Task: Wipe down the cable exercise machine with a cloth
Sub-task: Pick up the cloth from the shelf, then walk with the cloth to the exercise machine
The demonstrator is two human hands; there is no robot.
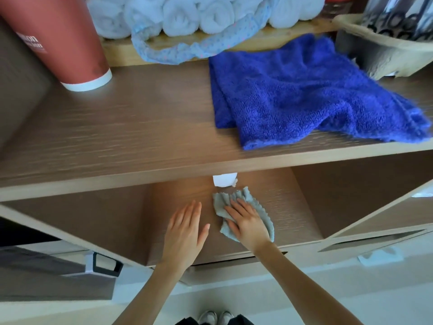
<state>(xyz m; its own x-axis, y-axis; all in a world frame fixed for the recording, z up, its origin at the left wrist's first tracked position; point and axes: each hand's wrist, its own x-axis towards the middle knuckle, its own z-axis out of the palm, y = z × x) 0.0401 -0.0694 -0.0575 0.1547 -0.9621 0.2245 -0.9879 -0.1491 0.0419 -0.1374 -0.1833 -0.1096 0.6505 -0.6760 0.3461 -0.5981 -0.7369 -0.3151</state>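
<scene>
The right hand point(246, 221) lies flat, fingers straight and slightly spread, pressing on a small grey cloth point(221, 202) that sits on the lower shelf point(293, 207) of a wooden unit. The cloth's frayed edges show past the fingertips at 12 o'clock and past the wrist side at 4 o'clock. Just beside it, at 9 o'clock, the left hand point(185, 233) is stretched out with its fingers together and straight, holding nothing (whether the palm touches the board I cannot tell). At 12 o'clock from the cloth a small white object point(224, 180) peeks from under the upper shelf point(140, 127). On that shelf a crumpled blue towel point(304, 95) lies at 1 o'clock and a red paper cup point(63, 41) stands at 10 o'clock. Behind them are rolled white towels point(187, 17) and a dotted fabric point(187, 49). A pale basket point(386, 55) stands at 2 o'clock.
</scene>
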